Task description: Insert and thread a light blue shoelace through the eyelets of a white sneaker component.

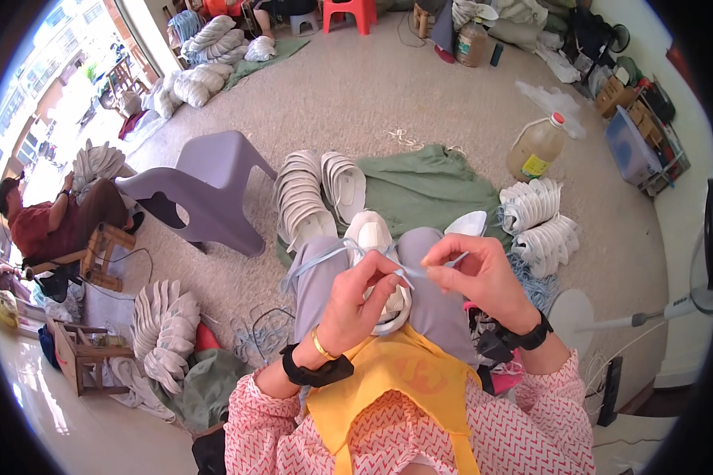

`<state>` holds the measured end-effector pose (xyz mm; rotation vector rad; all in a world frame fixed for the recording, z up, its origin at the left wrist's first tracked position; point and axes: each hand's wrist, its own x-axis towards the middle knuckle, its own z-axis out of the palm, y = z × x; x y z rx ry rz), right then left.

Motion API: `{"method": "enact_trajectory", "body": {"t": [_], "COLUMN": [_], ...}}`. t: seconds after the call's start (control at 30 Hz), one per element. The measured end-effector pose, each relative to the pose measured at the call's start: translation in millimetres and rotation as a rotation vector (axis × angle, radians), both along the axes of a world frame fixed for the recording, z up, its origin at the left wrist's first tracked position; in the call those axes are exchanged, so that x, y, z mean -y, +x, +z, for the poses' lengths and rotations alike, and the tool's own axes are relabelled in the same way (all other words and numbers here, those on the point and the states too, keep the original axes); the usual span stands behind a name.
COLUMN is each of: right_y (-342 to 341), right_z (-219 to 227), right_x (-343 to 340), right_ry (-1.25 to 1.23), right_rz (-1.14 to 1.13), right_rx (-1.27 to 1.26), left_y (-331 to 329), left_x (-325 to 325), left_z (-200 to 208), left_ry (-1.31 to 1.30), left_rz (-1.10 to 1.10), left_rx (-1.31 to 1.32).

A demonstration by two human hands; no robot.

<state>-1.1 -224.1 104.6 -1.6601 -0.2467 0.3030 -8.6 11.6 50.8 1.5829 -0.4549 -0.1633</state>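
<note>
While pinched in both left hand (362, 293) and right hand (477, 273), pale lace (428, 269) stretched crosswise above white shoe (375, 237) on lap, toe pointing away.

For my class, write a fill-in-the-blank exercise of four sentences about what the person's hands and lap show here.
1. Both hands pinch a pale blue ____ between their fingertips.
2. The white shoe rests on the person's ____.
3. The left hand wears a ____ bangle above a black wristband.
4. The plastic stool on the carpet is ____ in colour.

Missing words: lace; lap; gold; purple. The right hand holds the lace too.
</note>
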Motion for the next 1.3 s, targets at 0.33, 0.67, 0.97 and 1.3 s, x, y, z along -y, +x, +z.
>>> {"method": "enact_trajectory", "body": {"t": [0.33, 0.67, 0.97, 1.3], "right_y": [29.1, 51.4, 51.6, 41.1], "right_z": [9.2, 8.7, -18.3, -51.4], "right_x": [-23.8, -28.5, -23.4, -21.2], "right_ry": [-0.095, -0.074, 0.291, 0.216], "right_rz": [-0.160, -0.027, -0.065, -0.127], "right_rx": [0.264, 0.224, -0.043, -0.176], "left_y": [20.2, 30.8, 35.8, 38.6], "left_x": [18.3, 15.0, 17.1, 18.6], "left_z": [6.2, 1.7, 1.7, -9.5], "left_ry": [-0.247, -0.436, -0.462, -0.363], "left_rz": [0.078, 0.047, 0.036, 0.071], "left_rx": [-0.054, -0.302, -0.379, -0.402]}}
